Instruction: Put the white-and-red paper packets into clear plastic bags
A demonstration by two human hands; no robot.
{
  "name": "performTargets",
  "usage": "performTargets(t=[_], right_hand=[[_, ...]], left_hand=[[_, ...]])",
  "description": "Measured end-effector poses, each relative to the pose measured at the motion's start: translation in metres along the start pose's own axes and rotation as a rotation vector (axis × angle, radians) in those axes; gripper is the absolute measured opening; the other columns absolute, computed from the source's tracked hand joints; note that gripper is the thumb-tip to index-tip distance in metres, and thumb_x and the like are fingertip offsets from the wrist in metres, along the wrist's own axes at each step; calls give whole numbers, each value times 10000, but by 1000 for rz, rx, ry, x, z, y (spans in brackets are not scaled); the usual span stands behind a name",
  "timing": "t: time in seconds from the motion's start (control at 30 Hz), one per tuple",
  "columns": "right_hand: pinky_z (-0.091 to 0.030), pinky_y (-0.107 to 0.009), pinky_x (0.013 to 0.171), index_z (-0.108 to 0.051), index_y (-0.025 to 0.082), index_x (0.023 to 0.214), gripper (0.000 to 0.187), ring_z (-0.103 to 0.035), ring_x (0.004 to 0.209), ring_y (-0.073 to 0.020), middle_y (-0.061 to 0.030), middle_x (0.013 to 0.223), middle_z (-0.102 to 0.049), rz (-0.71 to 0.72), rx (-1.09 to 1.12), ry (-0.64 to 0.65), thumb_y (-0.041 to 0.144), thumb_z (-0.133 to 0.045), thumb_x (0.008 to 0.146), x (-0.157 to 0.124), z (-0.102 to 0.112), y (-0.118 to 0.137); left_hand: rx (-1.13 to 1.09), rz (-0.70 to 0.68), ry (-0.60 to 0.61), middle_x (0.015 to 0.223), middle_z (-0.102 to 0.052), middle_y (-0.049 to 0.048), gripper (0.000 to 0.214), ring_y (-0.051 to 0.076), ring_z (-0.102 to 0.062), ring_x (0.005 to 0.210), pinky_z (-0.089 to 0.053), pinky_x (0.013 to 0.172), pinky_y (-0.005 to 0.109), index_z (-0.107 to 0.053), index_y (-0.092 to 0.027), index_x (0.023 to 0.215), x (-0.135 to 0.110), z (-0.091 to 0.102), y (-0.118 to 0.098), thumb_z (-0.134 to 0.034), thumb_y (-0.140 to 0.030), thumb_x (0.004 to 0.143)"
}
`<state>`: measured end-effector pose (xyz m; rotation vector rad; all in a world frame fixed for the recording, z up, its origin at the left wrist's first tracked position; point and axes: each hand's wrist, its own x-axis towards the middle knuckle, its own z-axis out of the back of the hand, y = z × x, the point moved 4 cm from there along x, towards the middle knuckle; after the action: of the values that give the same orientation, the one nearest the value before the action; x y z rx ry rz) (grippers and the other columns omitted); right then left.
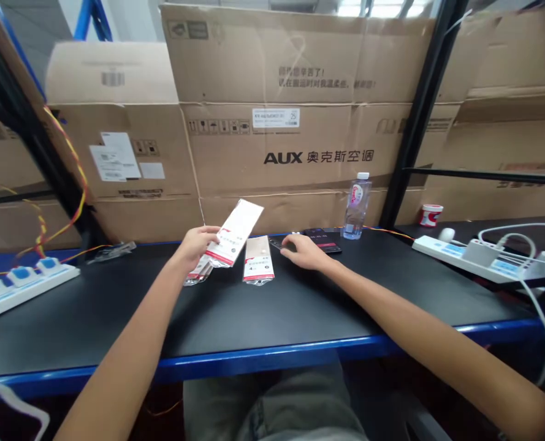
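My left hand [195, 244] is closed on a white and red flat packet [235, 233], held tilted above the black table [263, 312]. More packets lie under that hand [197, 274]. Another packet [258, 258] lies flat between my hands. My right hand [305, 251] rests on the table with fingers curled over a small dark object [276, 244] I cannot make out. A black phone [325, 240] lies just behind it.
A water bottle [357, 207] stands behind the phone. White power strips sit at the left [19, 283] and right [479, 257], with cables. A red and white cup [431, 215] stands at the back right. Large cardboard boxes [300, 122] wall the rear. Black rack posts [414, 116] rise beside them.
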<state>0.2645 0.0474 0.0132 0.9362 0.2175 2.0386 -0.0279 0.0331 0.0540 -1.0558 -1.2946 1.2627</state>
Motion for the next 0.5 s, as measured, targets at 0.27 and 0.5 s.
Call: performTargets(t=[0.27, 0.5], right_hand=[[-461, -281, 667, -722, 230, 931, 231, -663, 817, -232, -72, 932, -724, -137, -244, 106, 203, -698, 704, -2, -1, -9], [-468, -266, 729, -703, 163, 1026, 332, -661, 933, -260, -129, 992, -712, -226, -468, 239, 293, -683, 721, -1, 4, 5]], left_hand=[[604, 63, -213, 617, -640, 46, 311, 240, -609, 589, -412, 456, 283, -666, -165, 725, 25, 78, 16, -550, -112, 442], [1102, 114, -200, 835, -724, 84, 255, 279, -662, 789, -454, 591, 293, -685, -198, 775, 34, 87, 24, -661, -352, 573]])
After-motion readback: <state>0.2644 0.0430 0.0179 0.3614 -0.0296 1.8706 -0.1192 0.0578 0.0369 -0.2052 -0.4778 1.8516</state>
